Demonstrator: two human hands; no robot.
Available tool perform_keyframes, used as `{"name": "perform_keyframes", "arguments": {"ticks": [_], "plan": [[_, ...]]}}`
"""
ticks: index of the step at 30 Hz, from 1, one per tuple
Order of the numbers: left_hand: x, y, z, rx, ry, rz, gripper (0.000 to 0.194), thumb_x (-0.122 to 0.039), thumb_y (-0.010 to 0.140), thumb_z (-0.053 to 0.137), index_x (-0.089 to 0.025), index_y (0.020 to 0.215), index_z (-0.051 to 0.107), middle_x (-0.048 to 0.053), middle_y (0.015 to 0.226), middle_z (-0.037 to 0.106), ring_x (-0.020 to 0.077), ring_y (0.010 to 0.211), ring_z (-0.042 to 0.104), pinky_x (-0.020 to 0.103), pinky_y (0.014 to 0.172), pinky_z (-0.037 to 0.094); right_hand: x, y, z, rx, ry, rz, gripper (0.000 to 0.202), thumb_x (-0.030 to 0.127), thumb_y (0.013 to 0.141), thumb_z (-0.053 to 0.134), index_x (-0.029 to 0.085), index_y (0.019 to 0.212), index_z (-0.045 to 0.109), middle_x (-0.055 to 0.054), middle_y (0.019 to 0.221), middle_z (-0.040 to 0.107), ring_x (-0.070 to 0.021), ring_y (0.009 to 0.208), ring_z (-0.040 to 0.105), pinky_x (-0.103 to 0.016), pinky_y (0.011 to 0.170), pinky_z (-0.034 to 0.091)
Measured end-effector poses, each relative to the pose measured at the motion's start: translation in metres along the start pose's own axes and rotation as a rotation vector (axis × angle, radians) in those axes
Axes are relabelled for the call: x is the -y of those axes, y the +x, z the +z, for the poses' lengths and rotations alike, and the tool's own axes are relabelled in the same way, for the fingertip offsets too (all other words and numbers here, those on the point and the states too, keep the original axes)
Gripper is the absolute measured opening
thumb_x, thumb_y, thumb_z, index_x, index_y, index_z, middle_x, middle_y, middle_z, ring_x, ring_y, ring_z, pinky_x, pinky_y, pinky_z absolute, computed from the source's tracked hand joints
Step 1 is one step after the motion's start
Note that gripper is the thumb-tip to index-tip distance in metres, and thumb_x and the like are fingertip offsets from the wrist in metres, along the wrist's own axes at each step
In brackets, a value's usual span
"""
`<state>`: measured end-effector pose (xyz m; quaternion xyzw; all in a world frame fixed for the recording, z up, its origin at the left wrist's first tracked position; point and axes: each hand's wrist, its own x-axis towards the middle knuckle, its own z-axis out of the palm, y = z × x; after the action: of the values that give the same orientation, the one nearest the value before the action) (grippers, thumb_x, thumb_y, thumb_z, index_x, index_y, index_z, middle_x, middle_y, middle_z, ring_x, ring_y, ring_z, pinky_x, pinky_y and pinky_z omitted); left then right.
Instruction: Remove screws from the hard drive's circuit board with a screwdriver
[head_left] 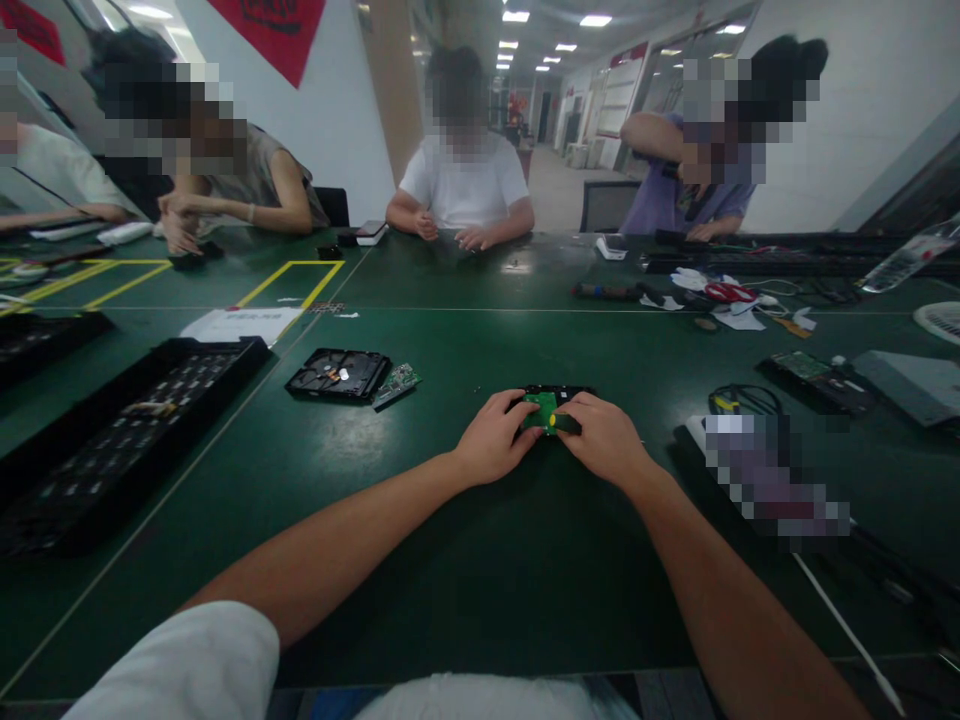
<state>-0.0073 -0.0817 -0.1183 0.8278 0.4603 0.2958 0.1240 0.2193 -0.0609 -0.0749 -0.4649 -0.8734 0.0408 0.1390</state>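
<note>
At the centre of the frame, a flat black rectangular device with a bright green circuit board sits between two hands at a dark green tabletop. The left hand clamps its near-left edge; the right hand pinches a small dark object with a yellow end over the board. An open black plastic casing lies left of centre; a person in a white T-shirt sits at upper centre.

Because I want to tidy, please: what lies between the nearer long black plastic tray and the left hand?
In the head view, a black rectangular casing and a small green circuit board lie between that tray and the left hand.
</note>
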Motion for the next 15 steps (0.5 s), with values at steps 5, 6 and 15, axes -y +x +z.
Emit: {"name": "perform_keyframes", "arguments": {"ticks": [5,6,15], "plan": [[0.0001,-0.0004,-0.0001,0.001,-0.004,-0.011,0.042,-0.044,0.104,0.054,-0.019,0.138,0.058,0.018,0.149,0.052,0.0327,0.141,0.049,0.056,0.114,0.049,0.0024,0.0004,-0.0016,0.025,-0.046,0.008,0.020,0.027,0.099,0.060,0.022,0.110,0.075,-0.008,0.113,0.072,-0.0237,0.098,0.068,-0.035,0.082,0.050],[-0.0002,-0.0004,-0.0003,0.004,-0.005,-0.015,0.043,-0.044,0.104,0.054,-0.020,0.138,0.058,0.018,0.149,0.052,0.0329,0.142,0.049,0.056,0.114,0.049,0.0025,0.0006,-0.0016,0.028,-0.053,0.004,0.020,0.027,0.099,0.060,0.022,0.110,0.075,-0.008,0.112,0.072,-0.0238,0.099,0.068,-0.035,0.083,0.050],[-0.0011,-0.0003,-0.0012,0.005,-0.016,-0.022,0.042,-0.044,0.103,0.054,-0.020,0.138,0.058,0.017,0.149,0.052,0.0328,0.141,0.049,0.057,0.113,0.049,0.0026,0.0002,-0.0013,0.036,-0.060,-0.020,0.022,0.030,0.101,0.057,0.020,0.109,0.074,-0.008,0.107,0.074,-0.0239,0.096,0.069,-0.036,0.082,0.051]]}}
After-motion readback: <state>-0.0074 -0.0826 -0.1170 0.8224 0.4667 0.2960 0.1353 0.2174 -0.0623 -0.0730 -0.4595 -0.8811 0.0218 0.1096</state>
